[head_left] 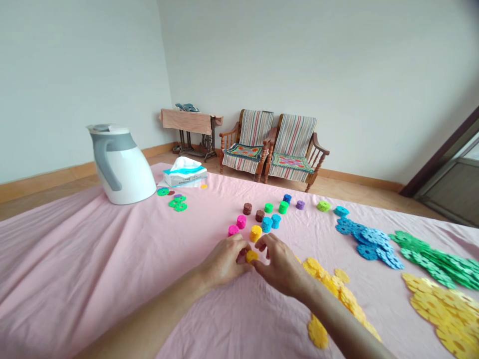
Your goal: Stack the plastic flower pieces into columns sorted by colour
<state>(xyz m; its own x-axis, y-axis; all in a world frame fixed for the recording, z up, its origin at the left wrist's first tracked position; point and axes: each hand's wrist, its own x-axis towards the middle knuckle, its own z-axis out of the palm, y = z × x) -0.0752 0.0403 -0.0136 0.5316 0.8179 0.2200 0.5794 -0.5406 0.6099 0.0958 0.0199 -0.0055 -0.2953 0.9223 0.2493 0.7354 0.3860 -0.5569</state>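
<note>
My left hand (224, 262) and my right hand (279, 264) meet over the pink cloth, fingers pinched together on a small yellow stack of snowflake discs (251, 256). Just beyond them stand short stacks of discs: a yellow stack (256, 233), pink stacks (237, 225), blue stacks (271, 223), brown stacks (253, 211), green stacks (276, 207) and a purple one (300, 204). Loose yellow discs (333, 286) lie under and beside my right forearm.
A white electric kettle (119, 164) and a tissue box (185, 174) stand at the back left, with green discs (177, 203) near them. Piles of blue discs (368, 242), green discs (437, 259) and yellow discs (445, 309) lie on the right. Two wooden armchairs (273, 149) stand behind.
</note>
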